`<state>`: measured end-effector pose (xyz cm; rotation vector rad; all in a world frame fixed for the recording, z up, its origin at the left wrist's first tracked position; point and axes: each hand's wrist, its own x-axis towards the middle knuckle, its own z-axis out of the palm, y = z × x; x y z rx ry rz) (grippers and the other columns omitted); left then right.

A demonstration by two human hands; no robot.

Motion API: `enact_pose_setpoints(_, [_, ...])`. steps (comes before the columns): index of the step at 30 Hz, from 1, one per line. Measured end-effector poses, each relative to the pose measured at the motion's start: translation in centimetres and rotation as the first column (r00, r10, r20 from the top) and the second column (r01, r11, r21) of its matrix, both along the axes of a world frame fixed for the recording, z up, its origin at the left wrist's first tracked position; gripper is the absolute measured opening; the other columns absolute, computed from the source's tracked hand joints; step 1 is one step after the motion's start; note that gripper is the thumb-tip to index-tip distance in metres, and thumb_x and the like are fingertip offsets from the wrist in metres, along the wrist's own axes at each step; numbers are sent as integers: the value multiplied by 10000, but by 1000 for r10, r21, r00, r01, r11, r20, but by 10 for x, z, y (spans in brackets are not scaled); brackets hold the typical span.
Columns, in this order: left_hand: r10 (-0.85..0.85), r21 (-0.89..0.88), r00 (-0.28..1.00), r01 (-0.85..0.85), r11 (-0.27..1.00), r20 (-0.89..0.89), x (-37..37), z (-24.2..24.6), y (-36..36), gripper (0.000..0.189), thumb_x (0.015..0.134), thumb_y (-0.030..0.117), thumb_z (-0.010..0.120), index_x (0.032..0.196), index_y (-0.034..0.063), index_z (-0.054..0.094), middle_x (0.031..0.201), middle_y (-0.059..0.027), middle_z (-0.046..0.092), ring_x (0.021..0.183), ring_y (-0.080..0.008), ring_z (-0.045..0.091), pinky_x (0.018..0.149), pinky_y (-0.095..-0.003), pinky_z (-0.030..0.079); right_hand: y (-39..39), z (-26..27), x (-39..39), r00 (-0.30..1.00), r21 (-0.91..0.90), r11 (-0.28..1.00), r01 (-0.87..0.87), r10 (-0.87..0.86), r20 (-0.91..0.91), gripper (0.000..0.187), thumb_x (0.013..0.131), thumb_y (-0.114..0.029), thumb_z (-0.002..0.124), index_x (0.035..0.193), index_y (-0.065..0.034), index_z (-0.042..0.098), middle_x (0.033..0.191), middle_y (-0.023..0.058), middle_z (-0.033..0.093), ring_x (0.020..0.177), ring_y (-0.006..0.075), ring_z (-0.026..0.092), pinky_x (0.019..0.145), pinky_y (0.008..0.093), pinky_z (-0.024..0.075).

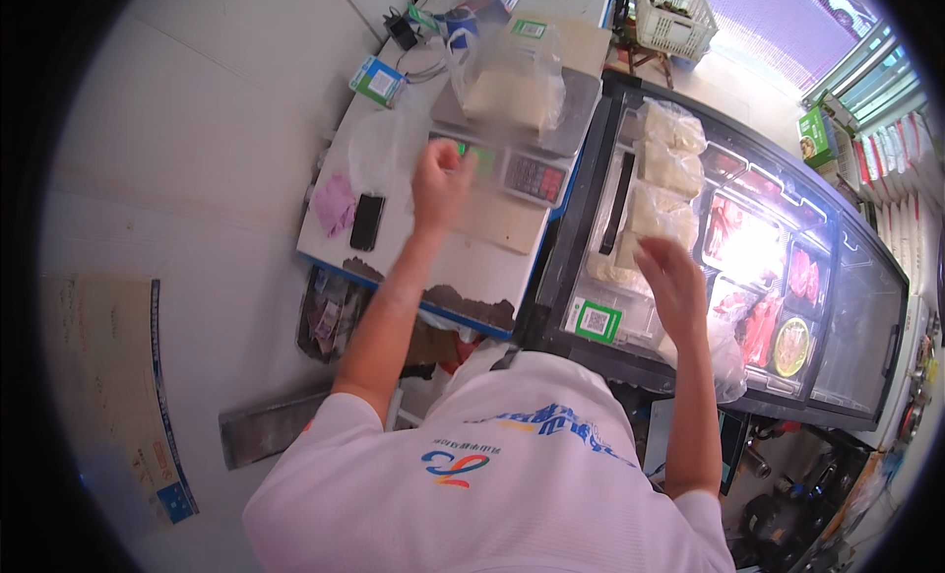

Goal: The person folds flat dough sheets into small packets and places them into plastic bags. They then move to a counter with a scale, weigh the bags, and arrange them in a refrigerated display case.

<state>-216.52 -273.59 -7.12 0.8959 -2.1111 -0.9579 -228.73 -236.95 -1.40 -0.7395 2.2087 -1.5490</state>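
My left hand (441,185), blurred and with its fingers curled, is over the front of a digital price scale (539,176). On the scale's metal plate sits a clear plastic bag (517,93) with a pale block inside. Whether that hand holds anything is unclear. My right hand (673,281) hovers by a row of bagged pale blocks (668,167) on the glass top of a display freezer (753,159). Its fingers are bent close to the nearest bag (661,218); contact cannot be made out.
A smartphone (367,222) and a pink cloth (334,204) lie on the white table (472,274), left of my left arm. A printed code card (376,80) stands behind them. Meat trays (738,233) show through the freezer glass. A white plastic crate (675,19) stands beyond.
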Motion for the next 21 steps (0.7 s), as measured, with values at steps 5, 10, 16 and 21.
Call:
enact_pose_setpoints(5, [31,-508,989,-103,856,-148,-76,65,-102,495,841,327,872,1110,24,587,1061,-166,637,1029,-330,609,920,-452,491,-209,16,-66,867,-268,956,114,-228,-442,413,888,-328,852,1104,1,726,1038,153,704,1017,287,663,915,417,522])
enact_pose_setpoints(10, [-143,215,977,175,961,-156,-127,82,-116,256,943,260,766,911,17,691,778,-67,689,711,-179,655,745,-327,527,-317,11,-104,807,-53,901,430,-410,-425,481,881,-439,810,1069,-2,736,986,173,747,964,331,698,904,451,531])
enact_pose_setpoints(16, [-132,528,924,317,788,-358,-69,104,-131,170,988,172,709,968,4,714,815,-34,685,751,-141,670,783,-292,554,-307,55,-69,995,-236,968,88,-95,-15,332,973,-288,708,1027,39,704,826,164,756,807,257,747,780,381,553])
enact_pose_setpoints(21, [-80,528,897,326,784,-435,7,135,-90,185,991,194,701,995,13,736,881,-37,727,824,-118,656,795,-264,477,-259,85,-25,998,-237,970,-44,32,-55,270,1014,-236,687,1006,34,696,855,49,720,846,119,659,788,283,503])
